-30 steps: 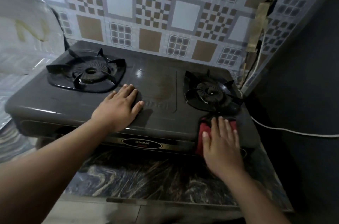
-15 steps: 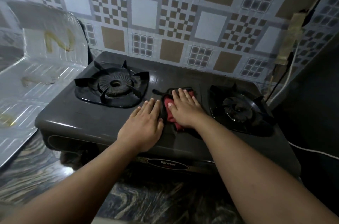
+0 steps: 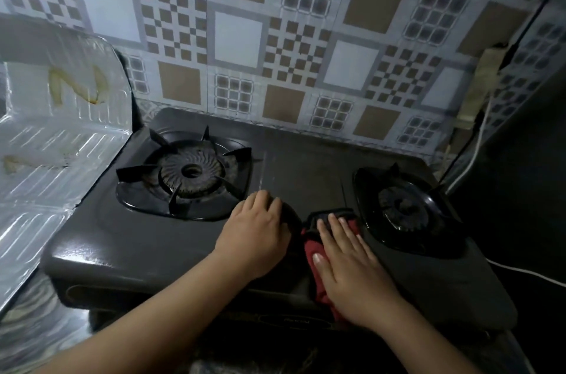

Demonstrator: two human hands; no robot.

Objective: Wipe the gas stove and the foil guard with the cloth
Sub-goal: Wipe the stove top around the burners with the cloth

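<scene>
A dark two-burner gas stove [image 3: 131, 245] fills the middle of the view, with a left burner [image 3: 190, 173] and a right burner [image 3: 404, 208]. My right hand [image 3: 352, 263] lies flat on a red and black cloth [image 3: 315, 251], pressing it onto the stove top between the burners near the front edge. My left hand [image 3: 257, 229] rests palm down on the stove just left of the cloth, fingers curled a little, holding nothing. A shiny foil guard [image 3: 58, 140] with brownish stains stands at the stove's left side.
A patterned tile wall [image 3: 275, 45] rises behind the stove. A white cable [image 3: 477, 140] and a dark hose run down at the right, beside a dark wall. The stove stands on a dark marbled counter [image 3: 39, 333].
My right hand slid the cloth from the front right corner to the middle of the stove, then back toward the front beside the right burner. My left hand stayed on the stove top.
</scene>
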